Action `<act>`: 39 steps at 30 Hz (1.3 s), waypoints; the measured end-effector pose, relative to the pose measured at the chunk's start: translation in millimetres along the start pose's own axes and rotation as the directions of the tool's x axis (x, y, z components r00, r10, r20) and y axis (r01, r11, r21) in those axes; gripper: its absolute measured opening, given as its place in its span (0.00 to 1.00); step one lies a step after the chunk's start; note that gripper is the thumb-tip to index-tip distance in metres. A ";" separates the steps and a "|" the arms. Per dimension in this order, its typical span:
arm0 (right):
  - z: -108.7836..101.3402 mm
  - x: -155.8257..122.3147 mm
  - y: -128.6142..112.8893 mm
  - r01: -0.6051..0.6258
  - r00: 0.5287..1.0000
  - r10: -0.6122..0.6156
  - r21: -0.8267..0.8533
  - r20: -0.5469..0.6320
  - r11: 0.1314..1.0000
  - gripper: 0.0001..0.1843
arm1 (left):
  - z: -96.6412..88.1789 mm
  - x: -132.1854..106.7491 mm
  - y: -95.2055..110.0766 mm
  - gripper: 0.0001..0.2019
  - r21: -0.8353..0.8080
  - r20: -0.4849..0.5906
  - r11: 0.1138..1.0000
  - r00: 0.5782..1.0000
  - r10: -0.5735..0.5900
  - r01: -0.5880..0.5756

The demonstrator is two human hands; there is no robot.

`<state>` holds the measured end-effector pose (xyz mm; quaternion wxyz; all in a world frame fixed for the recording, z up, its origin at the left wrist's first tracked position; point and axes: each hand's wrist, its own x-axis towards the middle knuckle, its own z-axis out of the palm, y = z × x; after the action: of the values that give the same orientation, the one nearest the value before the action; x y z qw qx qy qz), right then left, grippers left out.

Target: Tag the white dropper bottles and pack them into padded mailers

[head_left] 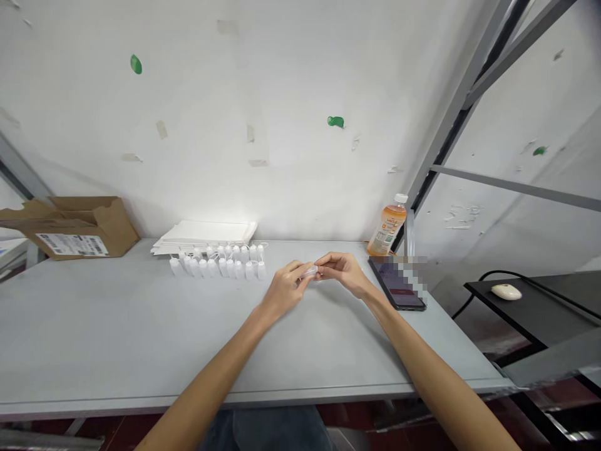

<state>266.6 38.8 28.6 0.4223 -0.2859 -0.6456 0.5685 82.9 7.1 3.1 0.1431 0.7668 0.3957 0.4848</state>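
Over the middle of the table, my left hand (pixel 287 287) is closed, thumb and fingers pinching a small translucent white bottle (pixel 308 271). Its shape is partly covered by the fingers. My right hand (pixel 342 272) meets it from the other side, its thumb and fingertips closed on the near end of the same piece. To the left of my hands stand several small white bottles (pixel 230 269) in two rows, with thin white cords looped at their tops.
Behind the bottles lies a stack of white sheets (pixel 204 233). An opened cardboard box (pixel 110 228) sits at the back left. On the right are an orange drink bottle (pixel 389 222) and a phone (pixel 397 288). A white mouse (pixel 506 292) rests on a black side surface (pixel 554 307).
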 end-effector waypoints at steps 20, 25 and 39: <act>11.4 0.1 -3.7 -0.026 0.999 0.029 -0.079 0.045 0.997 0.18 | -11.4 6.1 -7.1 0.12 -0.270 0.070 0.950 0.987 -0.145 0.158; 13.1 -2.2 -11.3 -0.072 0.996 0.074 -0.039 0.053 0.997 0.16 | -12.6 1.8 -4.8 0.12 -0.088 0.014 0.996 1.000 0.024 -0.023; 2.5 -2.9 -9.0 -0.078 0.996 0.077 0.029 0.043 0.996 0.12 | -6.3 5.5 3.7 0.13 -0.078 0.026 0.996 0.998 0.055 -0.053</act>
<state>266.8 33.5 36.8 0.3908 -0.2924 -0.6336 0.6002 80.5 7.7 11.9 0.1652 0.7779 0.3535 0.4926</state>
